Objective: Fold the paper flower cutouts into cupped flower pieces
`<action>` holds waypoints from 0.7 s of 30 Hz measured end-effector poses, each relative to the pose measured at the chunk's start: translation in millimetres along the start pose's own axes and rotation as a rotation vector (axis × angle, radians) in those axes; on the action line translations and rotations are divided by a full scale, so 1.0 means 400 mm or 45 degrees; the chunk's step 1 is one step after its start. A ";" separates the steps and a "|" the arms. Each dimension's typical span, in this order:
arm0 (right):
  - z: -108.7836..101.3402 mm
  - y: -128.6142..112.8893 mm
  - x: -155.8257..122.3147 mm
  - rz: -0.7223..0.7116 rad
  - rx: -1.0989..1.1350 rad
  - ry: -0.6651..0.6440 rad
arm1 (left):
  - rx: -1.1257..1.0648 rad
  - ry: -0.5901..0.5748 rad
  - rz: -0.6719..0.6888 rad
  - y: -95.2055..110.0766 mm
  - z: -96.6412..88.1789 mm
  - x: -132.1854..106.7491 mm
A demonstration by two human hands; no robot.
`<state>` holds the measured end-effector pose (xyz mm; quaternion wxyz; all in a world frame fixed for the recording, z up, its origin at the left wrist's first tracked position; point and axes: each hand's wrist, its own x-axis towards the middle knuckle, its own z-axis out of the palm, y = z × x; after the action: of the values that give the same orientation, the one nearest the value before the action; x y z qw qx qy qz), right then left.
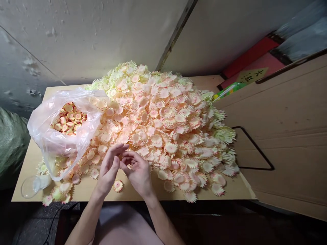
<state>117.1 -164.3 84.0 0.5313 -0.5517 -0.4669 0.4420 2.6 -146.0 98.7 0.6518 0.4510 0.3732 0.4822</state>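
Both hands meet at the near edge of a large heap of pale pink and cream artificial flower petal discs [163, 119] with fringed rims. My left hand [110, 168] has its fingers stretched toward the right, thumb apart, with nothing visible in it. Beside it, my right hand [138, 172] has curled fingers, thumb and forefinger close together. Whatever it may pinch is too small or hidden to make out. A single petal disc [118, 185] lies flat on the tabletop [130, 193] just below and between the hands.
A translucent plastic bag [61, 146] at left holds smaller red-edged flower pieces [70, 117]. A clear plastic cup [30, 187] lies near the front left corner. Cardboard [286, 136] stands at right, with a black metal loop [258, 149] beside the heap. A wall [102, 41] rises behind.
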 end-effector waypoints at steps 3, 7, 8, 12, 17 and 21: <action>-0.012 0.001 0.005 0.106 0.144 -0.012 | -0.080 -0.036 0.067 -0.007 0.012 -0.012; -0.028 -0.010 0.008 0.278 0.320 -0.118 | -0.119 -0.022 0.124 -0.005 0.019 -0.010; -0.029 -0.010 0.006 0.314 0.347 -0.109 | -0.097 -0.014 0.133 -0.004 0.017 -0.009; -0.033 0.003 -0.001 0.335 0.333 0.029 | -0.018 0.035 0.132 0.000 -0.004 -0.002; -0.051 0.019 -0.003 0.245 0.233 0.042 | 0.141 0.079 0.037 -0.001 -0.039 0.001; -0.060 0.025 -0.005 0.158 0.212 0.093 | 0.236 0.123 -0.017 0.008 -0.049 0.003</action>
<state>140.8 -170.4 74.9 0.5634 -0.5494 -0.3737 0.4910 -15.9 -140.0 95.5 0.5916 0.4833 0.4501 0.4624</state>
